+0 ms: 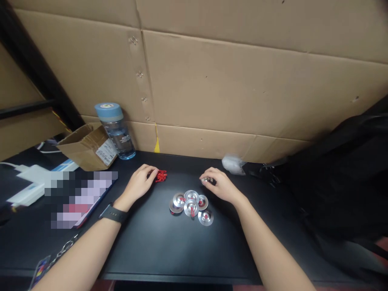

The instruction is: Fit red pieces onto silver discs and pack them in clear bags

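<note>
"What lies in the middle?"

"A cluster of overlapping, round silver metal discs with red loops point(189, 205), on the smooth black counter point(163, 246). The upper ones cover parts of those beneath."

"And the left hand point(142, 178)?"

"At ten o'clock from the discs, fingers bent, their tips at a tangled bundle of thin red cord point(161, 175). They hide its left end, so I can't tell whether it is gripped."

"The right hand point(218, 184)?"

"At two o'clock, fingers curved about a small silvery metal piece point(207, 180). Most of that is masked; I can't say whether it is grasped or merely touched."

"Anything else unclear?"

"At nine o'clock, a flat, dark-edged object point(96, 201) is mostly pixelated. At two, beyond the right hand, a crumpled, translucent plastic packet point(233, 163) is blurred. At eight, a colourful card on a metal chain point(41, 270) is cut off by the lower edge and the left forearm."
</note>
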{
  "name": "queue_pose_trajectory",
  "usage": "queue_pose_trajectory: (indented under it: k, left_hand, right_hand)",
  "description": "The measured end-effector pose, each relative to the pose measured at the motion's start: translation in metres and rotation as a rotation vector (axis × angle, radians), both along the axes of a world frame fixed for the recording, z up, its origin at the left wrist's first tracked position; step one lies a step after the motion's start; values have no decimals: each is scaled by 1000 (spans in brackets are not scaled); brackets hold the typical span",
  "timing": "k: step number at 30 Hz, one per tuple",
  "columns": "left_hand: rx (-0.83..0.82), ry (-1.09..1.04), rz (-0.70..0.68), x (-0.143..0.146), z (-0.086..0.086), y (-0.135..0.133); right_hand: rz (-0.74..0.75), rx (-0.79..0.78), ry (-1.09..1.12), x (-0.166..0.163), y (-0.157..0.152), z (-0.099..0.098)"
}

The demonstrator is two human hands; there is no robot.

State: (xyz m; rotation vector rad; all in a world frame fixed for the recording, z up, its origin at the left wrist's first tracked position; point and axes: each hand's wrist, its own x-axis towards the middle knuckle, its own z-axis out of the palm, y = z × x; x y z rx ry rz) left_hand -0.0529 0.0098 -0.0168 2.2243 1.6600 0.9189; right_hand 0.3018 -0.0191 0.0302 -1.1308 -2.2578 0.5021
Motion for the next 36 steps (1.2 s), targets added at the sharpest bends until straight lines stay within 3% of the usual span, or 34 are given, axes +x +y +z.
queue_pose_trajectory:
  k: [3,10,16,22,28,36]
  left_hand:
    - [4,-1,-5,2,1,-3]
    - [58,-64,7,13,14,-15]
    - [103,-168,-190,30,33,-33]
    - [164,-168,-402,68,42,-59]
    - [242,-101,-391,85,40,-70]
    - [189,-130,-420,83,39,-69]
  right_hand:
    - [124,-73,-67,-16,-15,9]
    - [19,-105,-177,-31,-21,-6]
    - [26,-179,82,-25,-14,0]
    - [-24,-362,473,-44,-24,-2]
    - [93,-577,684,-66,-41,3]
    - [89,-434,656,-71,-44,1]
